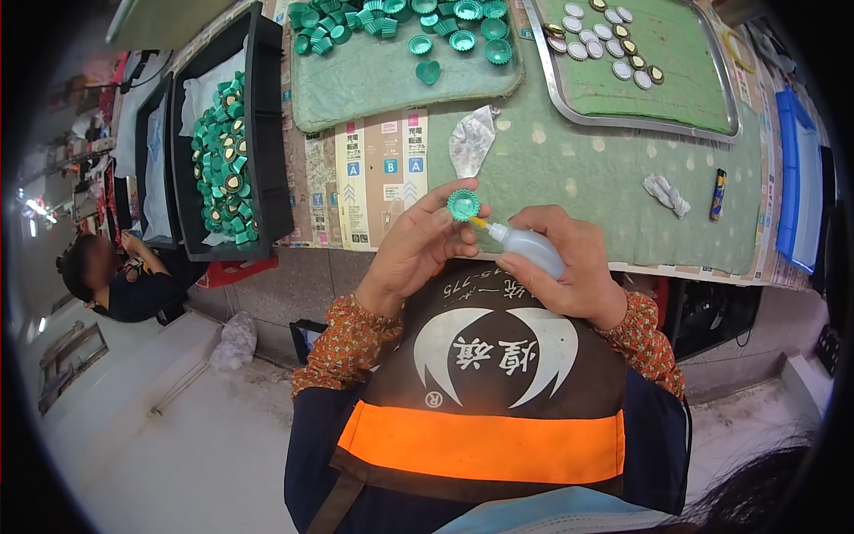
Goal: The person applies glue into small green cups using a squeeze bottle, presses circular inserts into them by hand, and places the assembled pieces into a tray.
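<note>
Between the fingers of my left hand (416,238) is a small green fluted cup (463,205), its hollow side facing me. My right hand (569,258) is wrapped round a translucent squeeze bottle (530,249) with a yellow nozzle (480,222). The nozzle tip is at the cup's lower right rim; whether it touches I cannot tell. Both hands are above the front edge of the table. A crumpled whitish cloth (472,142) lies just beyond the cup.
Green cups fill a black bin (267,142) at left and part of a green tray (356,93) at the back. A metal-rimmed tray (654,130) holds round white and gold discs. Right are a crumpled tissue (667,194), a small tube (719,196) and a blue bin (790,178). Another person (133,280) sits far left.
</note>
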Demonstrator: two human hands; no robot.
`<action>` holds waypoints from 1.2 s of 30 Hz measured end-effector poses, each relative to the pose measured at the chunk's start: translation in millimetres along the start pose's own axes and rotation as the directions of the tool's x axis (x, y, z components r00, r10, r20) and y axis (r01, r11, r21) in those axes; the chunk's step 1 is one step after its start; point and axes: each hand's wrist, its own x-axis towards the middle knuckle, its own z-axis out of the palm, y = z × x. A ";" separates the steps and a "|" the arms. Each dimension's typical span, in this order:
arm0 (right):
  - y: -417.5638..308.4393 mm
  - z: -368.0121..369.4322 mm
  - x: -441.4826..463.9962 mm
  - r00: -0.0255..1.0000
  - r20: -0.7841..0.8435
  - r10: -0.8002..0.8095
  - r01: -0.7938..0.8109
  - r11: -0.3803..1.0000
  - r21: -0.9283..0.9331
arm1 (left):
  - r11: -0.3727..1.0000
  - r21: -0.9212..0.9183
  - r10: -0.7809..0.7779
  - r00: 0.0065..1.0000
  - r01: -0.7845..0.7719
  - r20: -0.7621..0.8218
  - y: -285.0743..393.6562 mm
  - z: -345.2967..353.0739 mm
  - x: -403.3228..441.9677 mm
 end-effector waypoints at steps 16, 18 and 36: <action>-0.5 -2.6 -0.8 0.998 0.054 -0.042 0.047 0.995 -0.090 | 0.996 0.056 -0.063 0.998 0.063 0.004 1.2 2.2 -1.3; 0.4 -2.2 -1.5 0.997 0.062 -0.038 0.044 0.995 -0.092 | 0.996 0.058 -0.062 0.998 0.062 0.005 0.0 0.8 -1.3; 9.7 -6.5 1.9 0.959 -0.023 0.283 -0.276 0.949 0.154 | 0.999 0.014 -0.034 0.999 0.035 -0.034 -3.8 -12.5 -4.5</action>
